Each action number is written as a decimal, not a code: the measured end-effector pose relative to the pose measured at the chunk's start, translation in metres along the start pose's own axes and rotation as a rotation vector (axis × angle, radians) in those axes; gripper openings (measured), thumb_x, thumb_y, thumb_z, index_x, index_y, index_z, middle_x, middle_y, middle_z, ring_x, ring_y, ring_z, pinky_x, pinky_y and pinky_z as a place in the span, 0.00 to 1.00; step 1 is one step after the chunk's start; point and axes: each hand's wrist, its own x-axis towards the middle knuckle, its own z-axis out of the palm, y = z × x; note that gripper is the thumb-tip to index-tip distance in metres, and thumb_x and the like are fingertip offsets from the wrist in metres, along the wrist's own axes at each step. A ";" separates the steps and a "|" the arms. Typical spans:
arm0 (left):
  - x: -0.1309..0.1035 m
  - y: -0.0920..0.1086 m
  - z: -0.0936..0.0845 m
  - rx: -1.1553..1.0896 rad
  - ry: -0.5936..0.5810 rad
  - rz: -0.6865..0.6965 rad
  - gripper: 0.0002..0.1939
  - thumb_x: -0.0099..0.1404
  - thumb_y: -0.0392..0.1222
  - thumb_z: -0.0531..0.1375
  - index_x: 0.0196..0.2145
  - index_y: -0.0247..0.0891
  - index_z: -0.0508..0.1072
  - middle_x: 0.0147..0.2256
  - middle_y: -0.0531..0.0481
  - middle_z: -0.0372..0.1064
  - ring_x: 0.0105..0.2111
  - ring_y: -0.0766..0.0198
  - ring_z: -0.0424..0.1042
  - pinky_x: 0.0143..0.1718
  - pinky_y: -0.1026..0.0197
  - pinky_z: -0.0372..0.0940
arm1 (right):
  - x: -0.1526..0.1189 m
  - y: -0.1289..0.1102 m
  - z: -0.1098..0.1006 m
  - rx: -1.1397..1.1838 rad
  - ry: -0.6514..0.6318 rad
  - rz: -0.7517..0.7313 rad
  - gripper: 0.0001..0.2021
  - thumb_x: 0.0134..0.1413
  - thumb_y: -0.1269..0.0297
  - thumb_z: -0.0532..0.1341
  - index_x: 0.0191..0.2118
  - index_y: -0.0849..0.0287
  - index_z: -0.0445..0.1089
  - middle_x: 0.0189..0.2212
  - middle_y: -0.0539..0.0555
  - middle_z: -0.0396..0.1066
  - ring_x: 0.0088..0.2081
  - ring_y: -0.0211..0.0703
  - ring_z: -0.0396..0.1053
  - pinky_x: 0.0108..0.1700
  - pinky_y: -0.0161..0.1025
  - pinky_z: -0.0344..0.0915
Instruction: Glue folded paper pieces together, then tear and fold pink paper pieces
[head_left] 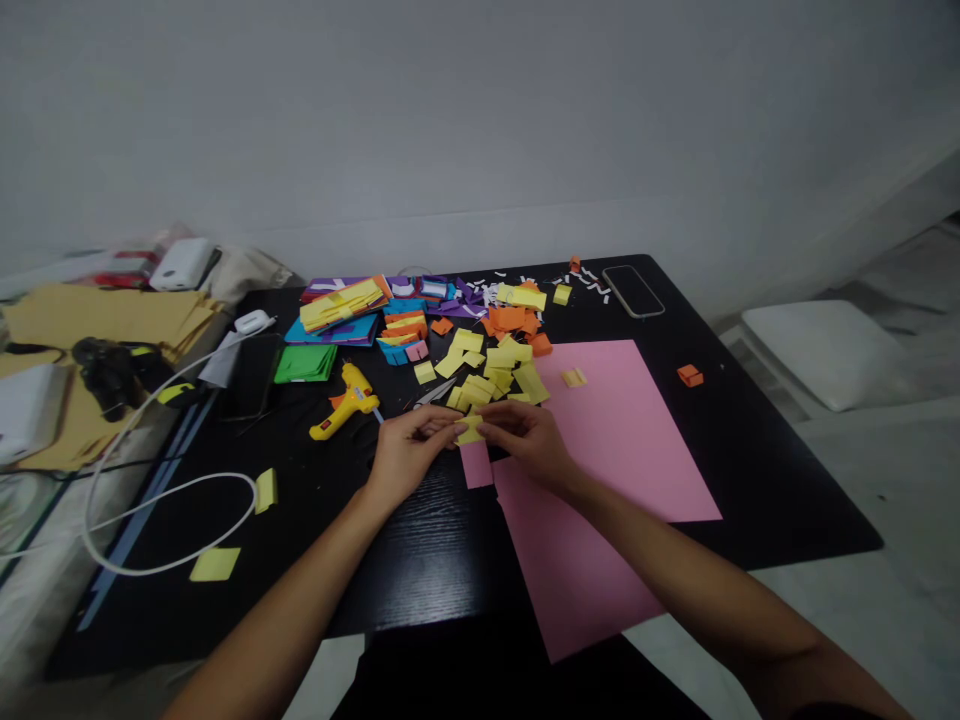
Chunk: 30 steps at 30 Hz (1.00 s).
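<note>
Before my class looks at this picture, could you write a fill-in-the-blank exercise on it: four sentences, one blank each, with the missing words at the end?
1. The left hand and the right hand hold a small piece of paper coloured ____.
2. From the person's view, the glue gun lies to the ____ of both hands.
3. The large paper beside the right hand is coloured ____.
4. The table has a top coloured ____.

Missing words: yellow, left, pink, black.

single head-worn view, forward and down over black table [420, 575]
</note>
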 end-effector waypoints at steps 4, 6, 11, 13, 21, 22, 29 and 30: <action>0.000 0.001 0.000 0.011 0.018 0.005 0.10 0.59 0.45 0.73 0.36 0.38 0.84 0.27 0.50 0.81 0.25 0.63 0.80 0.30 0.64 0.75 | -0.001 -0.002 0.001 0.003 0.007 -0.003 0.15 0.47 0.56 0.76 0.41 0.54 0.81 0.36 0.53 0.84 0.40 0.46 0.82 0.46 0.45 0.80; 0.000 0.000 0.000 0.022 0.020 0.016 0.09 0.59 0.44 0.73 0.36 0.38 0.84 0.27 0.50 0.81 0.25 0.63 0.80 0.30 0.64 0.74 | -0.001 -0.001 0.001 0.004 0.017 0.002 0.15 0.47 0.55 0.77 0.40 0.54 0.81 0.37 0.53 0.84 0.39 0.47 0.82 0.46 0.46 0.80; -0.001 -0.002 -0.001 0.043 0.012 0.035 0.08 0.60 0.44 0.72 0.36 0.39 0.84 0.27 0.50 0.81 0.25 0.63 0.80 0.30 0.65 0.74 | -0.001 0.000 0.001 -0.019 0.027 0.002 0.16 0.47 0.54 0.76 0.40 0.55 0.82 0.36 0.54 0.84 0.39 0.48 0.82 0.46 0.49 0.80; -0.001 -0.002 -0.001 0.034 0.006 0.034 0.08 0.60 0.44 0.72 0.36 0.39 0.84 0.27 0.50 0.81 0.26 0.63 0.80 0.30 0.65 0.74 | -0.001 0.000 0.001 -0.022 0.025 0.002 0.16 0.46 0.54 0.76 0.39 0.55 0.81 0.37 0.54 0.84 0.40 0.49 0.82 0.46 0.49 0.80; -0.001 0.000 0.002 0.016 0.007 0.041 0.08 0.60 0.45 0.72 0.34 0.38 0.83 0.25 0.50 0.79 0.25 0.64 0.79 0.28 0.65 0.74 | -0.002 0.000 0.002 -0.046 0.076 0.006 0.18 0.46 0.55 0.76 0.41 0.55 0.75 0.32 0.51 0.81 0.37 0.45 0.81 0.44 0.44 0.78; -0.001 0.000 0.003 0.015 0.012 0.041 0.08 0.60 0.45 0.72 0.34 0.38 0.82 0.25 0.50 0.79 0.25 0.64 0.79 0.28 0.65 0.74 | -0.002 0.001 0.002 -0.056 0.078 0.001 0.17 0.47 0.55 0.76 0.40 0.55 0.75 0.33 0.51 0.81 0.37 0.45 0.81 0.44 0.43 0.78; -0.002 0.000 0.005 -0.017 0.083 0.002 0.10 0.59 0.47 0.72 0.34 0.37 0.81 0.27 0.50 0.80 0.26 0.63 0.79 0.31 0.64 0.74 | -0.003 0.002 0.004 -0.105 0.057 -0.036 0.17 0.50 0.54 0.73 0.45 0.55 0.77 0.35 0.53 0.81 0.38 0.46 0.80 0.43 0.43 0.77; -0.002 0.000 0.005 -0.020 0.087 -0.008 0.11 0.59 0.47 0.72 0.34 0.37 0.81 0.26 0.50 0.80 0.26 0.63 0.79 0.31 0.63 0.74 | -0.003 0.002 0.004 -0.112 0.059 -0.042 0.17 0.50 0.54 0.73 0.45 0.54 0.78 0.35 0.53 0.82 0.39 0.46 0.80 0.43 0.43 0.77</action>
